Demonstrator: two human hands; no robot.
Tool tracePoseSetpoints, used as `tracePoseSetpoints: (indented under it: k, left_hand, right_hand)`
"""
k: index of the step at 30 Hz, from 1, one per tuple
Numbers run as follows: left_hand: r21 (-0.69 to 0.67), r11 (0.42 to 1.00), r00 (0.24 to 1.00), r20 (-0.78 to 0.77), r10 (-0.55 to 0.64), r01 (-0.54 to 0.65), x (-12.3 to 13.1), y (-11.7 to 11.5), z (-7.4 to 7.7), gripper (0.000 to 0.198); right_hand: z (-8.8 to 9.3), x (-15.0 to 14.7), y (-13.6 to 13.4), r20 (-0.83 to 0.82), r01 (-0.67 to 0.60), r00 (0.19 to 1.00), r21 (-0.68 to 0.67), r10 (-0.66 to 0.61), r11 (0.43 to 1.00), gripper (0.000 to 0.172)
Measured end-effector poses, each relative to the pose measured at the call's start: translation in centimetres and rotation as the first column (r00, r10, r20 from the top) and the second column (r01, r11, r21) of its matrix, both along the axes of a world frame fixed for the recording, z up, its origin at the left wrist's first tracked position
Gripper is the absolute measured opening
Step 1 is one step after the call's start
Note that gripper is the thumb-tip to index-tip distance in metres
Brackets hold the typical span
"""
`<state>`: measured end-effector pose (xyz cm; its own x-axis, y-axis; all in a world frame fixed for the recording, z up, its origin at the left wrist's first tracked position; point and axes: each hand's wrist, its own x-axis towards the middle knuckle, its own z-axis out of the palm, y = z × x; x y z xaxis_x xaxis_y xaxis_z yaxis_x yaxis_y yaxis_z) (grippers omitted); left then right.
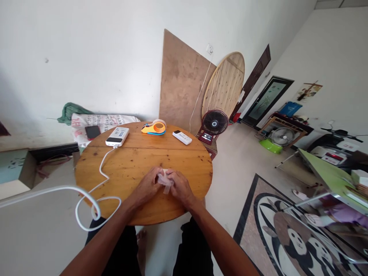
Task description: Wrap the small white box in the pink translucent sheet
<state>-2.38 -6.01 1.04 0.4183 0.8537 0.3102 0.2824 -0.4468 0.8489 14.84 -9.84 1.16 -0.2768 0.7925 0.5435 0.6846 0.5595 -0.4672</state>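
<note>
Pinching plastic in left grip and right grip, toward near edge of surface; probably handling light, floppy, kinda slick, so best holding opposite sides.

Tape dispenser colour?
Tape dispenser: orange, with blue along its lower edge; seen in the head view.

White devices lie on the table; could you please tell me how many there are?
2: a corded device near the table's far-left edge, and a cordless device near its far-right edge. The left hand or right hand might hide another.
</note>
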Motion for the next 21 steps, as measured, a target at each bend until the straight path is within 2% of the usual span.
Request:
tracePoseSetpoints:
  k: [2, 4, 6, 9, 11, 14, 18, 21]
  left_hand:
    - [-0.089, 0.996, 1.000, -0.001, 0.003, -0.003, -0.2, -0.2, 0.6, 0.017]
    - [-0.156, 0.988, 1.000, 0.012, -0.015, 0.016, -0.2, -0.1, 1.2, 0.025]
    - [-0.177, 0.984, 1.000, 0.027, -0.014, 0.018, 0.0, 0.0, 1.5, 0.029]
    - [-0.235, 0.972, 0.996, 0.087, -0.008, 0.029, 0.5, 0.3, 1.7, 0.031]
    - [-0.291, 0.951, 0.984, 0.166, -0.059, 0.106, 0.8, 0.3, 1.7, 0.036]
    - [-0.336, 0.908, 0.947, 0.281, -0.157, 0.250, 0.8, 0.3, 1.4, 0.046]
    - [-0.398, 0.851, 0.904, 0.386, -0.183, 0.342, 0.6, 0.7, 0.8, 0.056]
    - [-0.417, 0.829, 0.886, 0.426, -0.184, 0.373, 0.6, 0.8, 0.7, 0.056]
  right_hand:
    - [1.1, 0.3, 0.2, -0.090, -0.004, 0.996, -0.153, -0.010, 0.988, 0.017]
    - [1.9, 0.8, 0.8, -0.190, -0.025, 0.981, -0.330, -0.040, 0.944, 0.009]
    - [1.9, 1.1, 1.5, -0.306, -0.080, 0.950, -0.445, -0.068, 0.892, 0.016]
    - [1.0, 1.4, 2.4, -0.475, -0.188, 0.871, -0.553, -0.122, 0.812, 0.023]
    - [0.3, 1.4, 2.5, -0.549, -0.218, 0.817, -0.577, -0.176, 0.787, 0.027]
    - [0.1, 1.2, 2.2, -0.587, -0.215, 0.784, -0.564, -0.203, 0.797, 0.030]
    - [0.8, 1.2, 1.4, -0.580, -0.255, 0.806, -0.522, -0.120, 0.814, 0.031]
    - [1.2, 1.2, 1.1, -0.582, -0.312, 0.811, -0.516, -0.059, 0.798, 0.040]
